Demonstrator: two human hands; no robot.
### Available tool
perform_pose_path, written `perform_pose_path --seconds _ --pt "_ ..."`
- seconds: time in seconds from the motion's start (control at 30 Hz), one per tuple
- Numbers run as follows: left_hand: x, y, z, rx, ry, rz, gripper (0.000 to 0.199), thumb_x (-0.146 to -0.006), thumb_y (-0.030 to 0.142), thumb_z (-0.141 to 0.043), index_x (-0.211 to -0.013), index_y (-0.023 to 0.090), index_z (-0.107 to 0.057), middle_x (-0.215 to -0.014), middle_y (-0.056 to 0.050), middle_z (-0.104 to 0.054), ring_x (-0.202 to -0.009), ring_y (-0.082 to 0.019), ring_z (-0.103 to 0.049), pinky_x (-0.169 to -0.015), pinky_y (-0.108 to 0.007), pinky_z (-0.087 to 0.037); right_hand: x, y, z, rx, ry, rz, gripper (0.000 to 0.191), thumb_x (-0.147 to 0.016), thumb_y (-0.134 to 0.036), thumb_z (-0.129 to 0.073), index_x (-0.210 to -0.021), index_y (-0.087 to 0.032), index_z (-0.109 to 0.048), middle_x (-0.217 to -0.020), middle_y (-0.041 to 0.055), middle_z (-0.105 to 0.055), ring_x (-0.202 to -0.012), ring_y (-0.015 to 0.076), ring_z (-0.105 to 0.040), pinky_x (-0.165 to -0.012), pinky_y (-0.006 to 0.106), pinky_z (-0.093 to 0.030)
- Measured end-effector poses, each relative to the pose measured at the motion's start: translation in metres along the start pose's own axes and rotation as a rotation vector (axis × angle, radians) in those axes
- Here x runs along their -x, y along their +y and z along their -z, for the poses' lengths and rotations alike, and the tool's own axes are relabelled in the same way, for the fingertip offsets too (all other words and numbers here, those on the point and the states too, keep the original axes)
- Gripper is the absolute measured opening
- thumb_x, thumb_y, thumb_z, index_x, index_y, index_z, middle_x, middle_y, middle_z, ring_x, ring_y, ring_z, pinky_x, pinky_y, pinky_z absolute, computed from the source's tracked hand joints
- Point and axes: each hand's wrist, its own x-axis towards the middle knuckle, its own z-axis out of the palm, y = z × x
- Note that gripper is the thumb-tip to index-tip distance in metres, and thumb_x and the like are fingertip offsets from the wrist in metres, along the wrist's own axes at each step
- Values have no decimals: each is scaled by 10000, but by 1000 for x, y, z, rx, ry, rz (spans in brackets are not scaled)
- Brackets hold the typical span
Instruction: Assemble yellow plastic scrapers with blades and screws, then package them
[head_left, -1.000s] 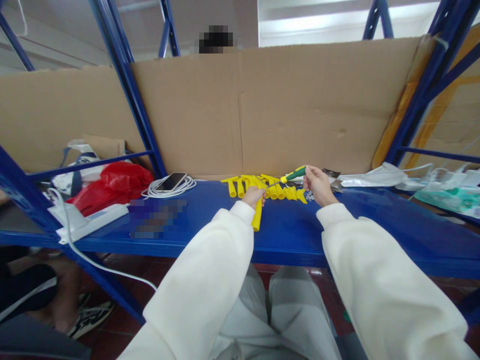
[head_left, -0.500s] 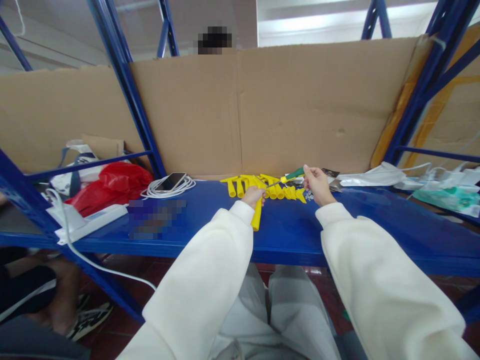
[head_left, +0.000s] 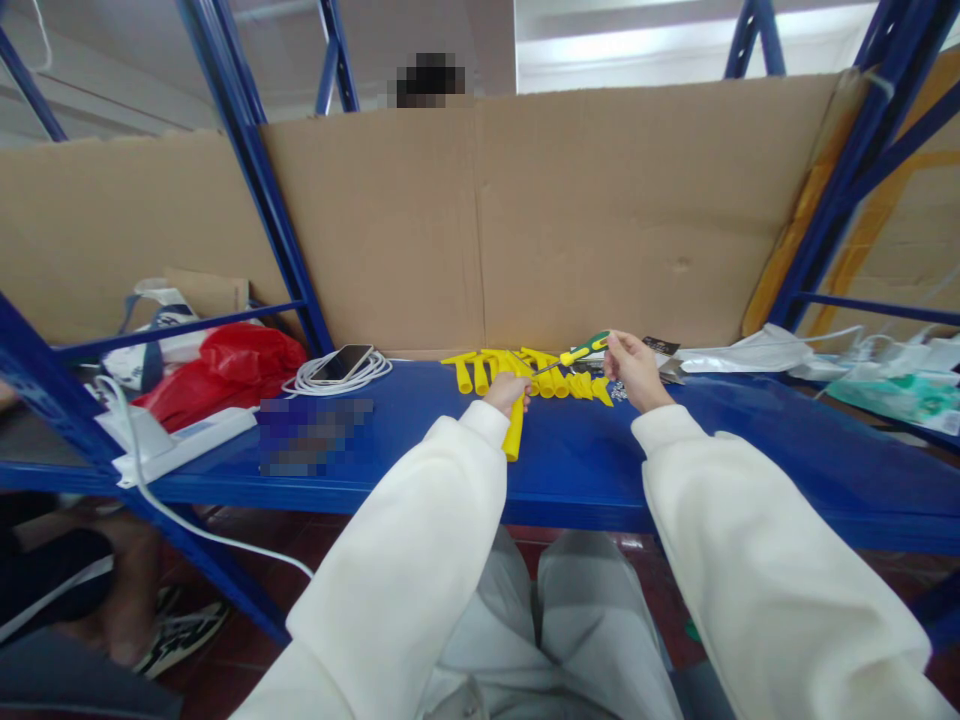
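My left hand (head_left: pixel 508 392) is closed around a yellow plastic tube-shaped part (head_left: pixel 514 440), whose wide end points toward me. Fingers of my right hand (head_left: pixel 634 368) pinch the handle end of a green and yellow screwdriver (head_left: pixel 586 349). Its metal shaft slants down to the left, and the tip meets the yellow part at my left hand; the exact contact is hidden by the fingers. Behind my hands lies a row of several similar yellow parts (head_left: pixel 465 378). Small metal pieces (head_left: pixel 618 390), too small to make out, lie beside my right hand.
A phone (head_left: pixel 343 364) rests on a coiled white cable (head_left: pixel 300 382) at left, near a red plastic bag (head_left: pixel 251 360) and a white power strip (head_left: pixel 187 445). Cardboard (head_left: pixel 600 220) walls the back of the blue shelf (head_left: pixel 585 480). White packaging (head_left: pixel 750 352) lies at right. Another person's leg (head_left: pixel 127 600) shows lower left.
The screwdriver handle has turned about its axis, showing more yellow now. My right fingers have shifted slightly on its end; my left hand and the yellow part stay put.
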Motion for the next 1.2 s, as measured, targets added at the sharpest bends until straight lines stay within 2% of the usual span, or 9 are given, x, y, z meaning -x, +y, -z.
perform_pose_path --seconds 0.13,0.27,0.43,0.63,0.8,1.03,1.2 --pt "0 0 0 -1 4 13 103 -828 75 -565 -790 166 -595 -530 43 -440 -449 -93 -442 -533 -252 -453 1 -2 -1 -8 -14 -7 537 -610 -656 -804 -811 -221 -563 -464 -90 -492 -349 64 -398 -311 182 -253" --pt "1 0 1 9 0 5 100 -818 100 -617 -762 172 -575 -537 34 -444 -449 -86 -448 -501 -239 -427 1 -1 -2 12 41 -9 546 -609 -661 -806 -770 -225 -520 -458 -92 -487 -342 60 -386 -298 178 -249" --pt "2 1 0 15 -12 -8 72 -819 134 -634 -843 188 -593 -543 50 -427 -437 -77 -424 -464 -213 -408 2 -1 -3 48 88 -32 529 -647 -642 -799 -733 -228 -481 -450 -94 -469 -334 56 -376 -294 172 -250" --pt "1 0 1 8 -2 -7 92 -783 116 -621 -855 174 -612 -574 30 -447 -505 -118 -491 -532 -256 -459 2 0 -2 55 90 -9 511 -656 -635 -793 -821 -229 -531 -433 -109 -448 -323 65 -360 -309 187 -253" --pt "0 0 1 3 7 -12 80 -786 112 -630 -833 175 -613 -594 15 -465 -559 -133 -544 -584 -273 -473 2 -1 -1 63 49 -8 524 -649 -672 -774 -800 -209 -581 -426 -98 -439 -333 66 -361 -316 195 -246" --pt "3 2 1 -16 -3 -19 119 -820 62 -545 -771 170 -550 -569 35 -429 -461 -80 -426 -492 -224 -413 3 -5 -3 -4 16 -22 464 -692 -615 -780 -826 -208 -600 -477 -87 -468 -354 65 -392 -317 184 -259" --pt "4 2 0 -12 -2 -14 124 -838 52 -543 -782 163 -544 -563 42 -431 -466 -73 -418 -515 -229 -417 4 -5 -3 19 17 -32 494 -667 -636 -788 -746 -217 -538 -433 -90 -459 -342 61 -367 -312 174 -258"
